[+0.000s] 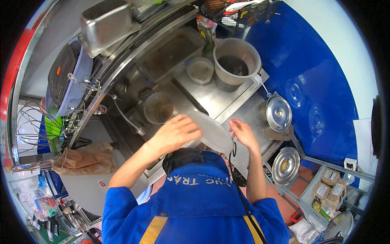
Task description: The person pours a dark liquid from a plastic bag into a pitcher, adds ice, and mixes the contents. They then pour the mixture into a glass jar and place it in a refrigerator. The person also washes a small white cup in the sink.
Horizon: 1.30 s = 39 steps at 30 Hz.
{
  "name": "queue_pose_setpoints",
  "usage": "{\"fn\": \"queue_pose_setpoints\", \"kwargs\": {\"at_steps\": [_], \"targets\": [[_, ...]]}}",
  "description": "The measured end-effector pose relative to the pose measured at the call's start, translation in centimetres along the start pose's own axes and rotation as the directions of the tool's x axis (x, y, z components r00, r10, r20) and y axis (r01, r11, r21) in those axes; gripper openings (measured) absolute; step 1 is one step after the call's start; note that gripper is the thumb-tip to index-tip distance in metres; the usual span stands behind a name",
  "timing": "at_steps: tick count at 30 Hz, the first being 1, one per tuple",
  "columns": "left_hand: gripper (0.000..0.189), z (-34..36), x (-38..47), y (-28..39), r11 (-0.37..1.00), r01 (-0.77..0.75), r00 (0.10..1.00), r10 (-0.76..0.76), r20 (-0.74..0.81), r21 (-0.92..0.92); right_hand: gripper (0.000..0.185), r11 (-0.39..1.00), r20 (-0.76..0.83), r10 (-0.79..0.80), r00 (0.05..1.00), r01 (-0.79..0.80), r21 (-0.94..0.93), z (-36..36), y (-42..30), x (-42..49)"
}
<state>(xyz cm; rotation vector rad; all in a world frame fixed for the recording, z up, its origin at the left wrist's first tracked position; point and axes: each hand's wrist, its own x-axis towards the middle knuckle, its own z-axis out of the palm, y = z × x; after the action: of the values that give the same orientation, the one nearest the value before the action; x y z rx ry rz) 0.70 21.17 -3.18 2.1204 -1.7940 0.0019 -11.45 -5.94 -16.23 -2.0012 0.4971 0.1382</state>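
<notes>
My left hand (pixel 179 132) is at the left rim of a round translucent plastic lid (pixel 213 132), its fingers curled and slightly blurred; whether it grips the lid I cannot tell. On the lid's other side my right hand (pixel 242 132) is raised with thumb and fingers apart, holding nothing visible. The lid hangs tilted over the front edge of the steel counter. Beyond it, a plastic jug (pixel 158 108) stands in the sink. A large plastic pitcher (pixel 237 62) of dark liquid stands on the steel worktop, beside a small plastic tub (pixel 200 70).
A faucet hose (pixel 126 117) reaches over the sink's left part. A clear plastic bin (pixel 172 52) lies at its back. To the right are a lidded metal pot (pixel 278 113) and another metal lid (pixel 285 165). A black cable (pixel 234 180) hangs near my right arm.
</notes>
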Motion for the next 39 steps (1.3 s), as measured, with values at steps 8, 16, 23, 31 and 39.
{"fn": "queue_pose_setpoints", "kwargs": {"at_steps": [8,16,23,31,39], "targets": [[0.032,5.4,1.5,3.0,0.807,0.281,0.877,-0.436,-0.204,-0.519,0.033,0.917,-0.041,0.206,0.978,-0.178,0.357,-5.1,4.8,-3.1],[0.038,4.9,16.4,-14.4,0.407,0.247,0.649,-0.743,-0.161,-0.880,0.039,0.989,-0.583,-0.146,0.799,0.139,-0.058,-11.4,-3.9,12.9],[0.039,8.6,22.6,-25.5,0.547,0.595,0.515,-0.822,-0.244,-0.588,0.033,0.811,-0.585,-0.095,0.806,-0.278,-0.515,-9.9,-11.7,18.6],[0.042,9.9,22.1,-23.3,0.617,0.561,0.561,-0.774,-0.295,-0.551,0.034,0.852,-0.519,-0.074,0.852,-0.217,-0.477,-10.6,-8.2,17.9],[0.042,12.7,21.4,-25.6,0.559,0.465,0.505,-0.804,-0.313,-0.687,0.056,0.959,-0.524,-0.006,0.852,-0.144,-0.245,-9.9,-5.9,19.5]]}}
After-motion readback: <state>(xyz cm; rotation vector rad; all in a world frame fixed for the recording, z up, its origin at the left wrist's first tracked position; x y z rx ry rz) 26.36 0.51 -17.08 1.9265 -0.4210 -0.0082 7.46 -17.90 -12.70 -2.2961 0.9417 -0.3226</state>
